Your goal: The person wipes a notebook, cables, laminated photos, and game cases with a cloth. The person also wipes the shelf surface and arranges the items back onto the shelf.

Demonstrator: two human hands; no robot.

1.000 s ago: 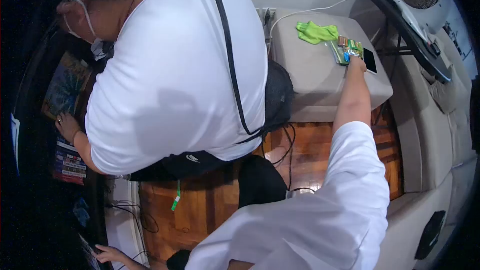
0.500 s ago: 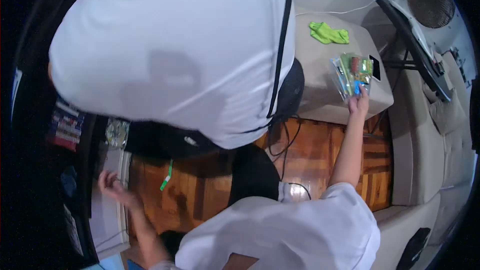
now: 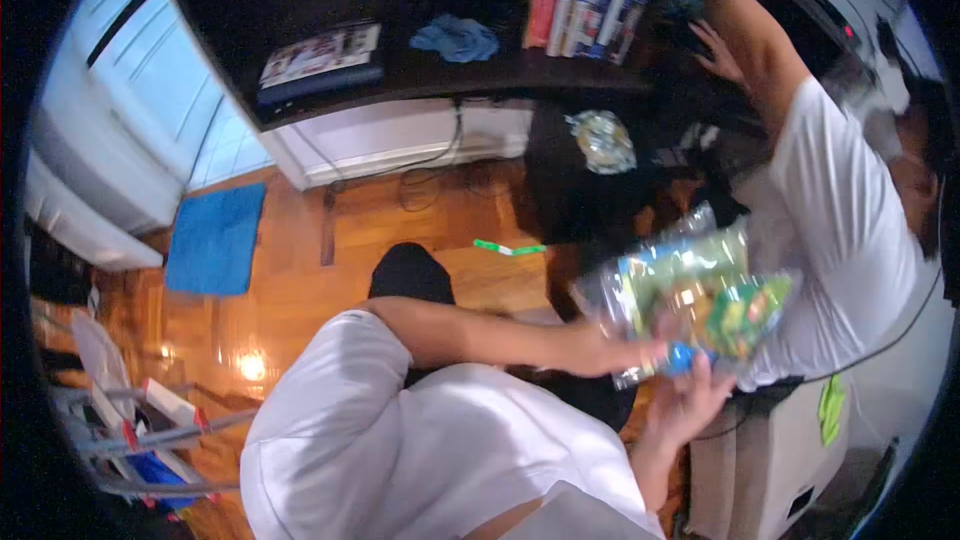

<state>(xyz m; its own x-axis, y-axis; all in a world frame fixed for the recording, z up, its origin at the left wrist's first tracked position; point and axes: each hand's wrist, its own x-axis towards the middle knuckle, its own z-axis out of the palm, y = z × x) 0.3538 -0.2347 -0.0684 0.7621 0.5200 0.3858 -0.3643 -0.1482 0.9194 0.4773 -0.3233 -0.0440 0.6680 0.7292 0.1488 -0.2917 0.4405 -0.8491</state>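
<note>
Clear plastic bags (image 3: 690,270) with green, yellow and brown contents are in front of me, slightly blurred. My right hand (image 3: 685,405) grips their lower end, by a small blue piece (image 3: 682,356). From the left my left hand (image 3: 615,348) reaches across and holds the bags' lower left edge; its fingers are smeared by motion. What exactly is inside the bags cannot be made out.
Another person's hand (image 3: 722,55) reaches to the dark shelf (image 3: 480,80), near books (image 3: 590,20) and a blue cloth (image 3: 455,38). A clear packet (image 3: 602,142) lies below. A green strip (image 3: 508,248) and blue mat (image 3: 215,240) lie on the floor. A beige ottoman (image 3: 745,470) is at right.
My view has swung left toward the shelf. The bags in my right hand have come away from above the ottoman, and my left hand has moved from open beside the shelf onto them.
</note>
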